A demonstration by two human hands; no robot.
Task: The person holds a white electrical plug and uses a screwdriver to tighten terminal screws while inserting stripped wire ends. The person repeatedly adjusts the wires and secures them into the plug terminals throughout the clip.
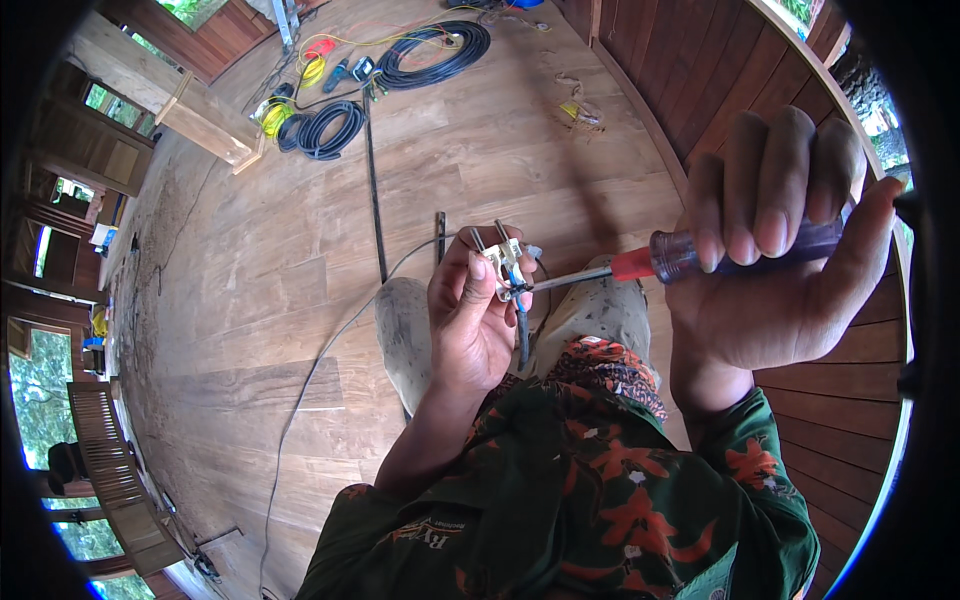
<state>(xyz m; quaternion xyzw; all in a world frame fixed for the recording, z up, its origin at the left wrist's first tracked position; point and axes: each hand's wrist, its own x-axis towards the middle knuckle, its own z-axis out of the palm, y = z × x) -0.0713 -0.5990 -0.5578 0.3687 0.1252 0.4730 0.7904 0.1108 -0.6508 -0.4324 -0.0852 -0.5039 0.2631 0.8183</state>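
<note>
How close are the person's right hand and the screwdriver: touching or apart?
Touching: the head view shows the right hand with its fingers curled over the screwdriver handle.

Daylight through windows [40, 385] (washed out); edges bent, corners black.

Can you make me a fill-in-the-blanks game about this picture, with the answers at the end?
1. The left hand holds a white plug piece with ____ metal pins.
2. The right hand holds a screwdriver whose collar, next to the metal shaft, is coloured ____.
3. The floor is made of ____.

Missing words: two; red; wood.
</note>
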